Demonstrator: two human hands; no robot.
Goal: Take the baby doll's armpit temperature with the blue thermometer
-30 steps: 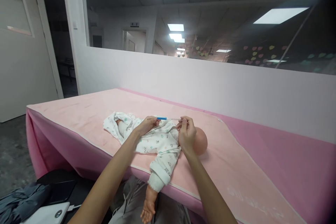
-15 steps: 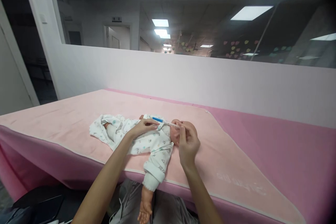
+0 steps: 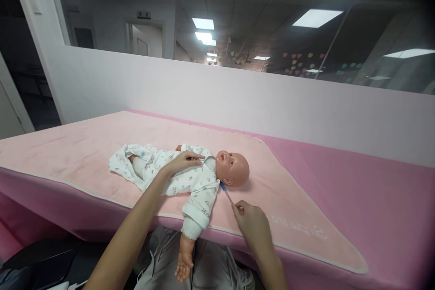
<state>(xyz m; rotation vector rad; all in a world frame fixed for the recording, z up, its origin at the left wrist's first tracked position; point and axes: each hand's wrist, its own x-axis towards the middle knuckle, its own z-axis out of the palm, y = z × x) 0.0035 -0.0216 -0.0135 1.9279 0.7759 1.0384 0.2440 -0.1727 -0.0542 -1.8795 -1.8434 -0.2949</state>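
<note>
A baby doll (image 3: 200, 176) in a white patterned outfit lies on its back, its bald head (image 3: 234, 170) to the right and one arm hanging over the near edge. My left hand (image 3: 185, 162) rests on the doll's chest with its fingers stretched out, holding nothing I can see. Between thumb and fingers, my right hand (image 3: 253, 222) pinches a thin stick with a blue end (image 3: 228, 195). That blue end points away from me, close to the doll's neck and shoulder; I cannot tell whether it touches. The stick's exact kind is too small to make out.
A light pink blanket (image 3: 84, 140) covers much of the table, over a darker pink cover (image 3: 340, 167). Behind stands a low white wall (image 3: 204, 90) with glass above. A dark chair-like shape (image 3: 44, 263) is at the lower left.
My right hand has moved from above the doll's face down toward me, beside its shoulder, still with the stick. The blue end has swung from above the chest to near the neck.
</note>
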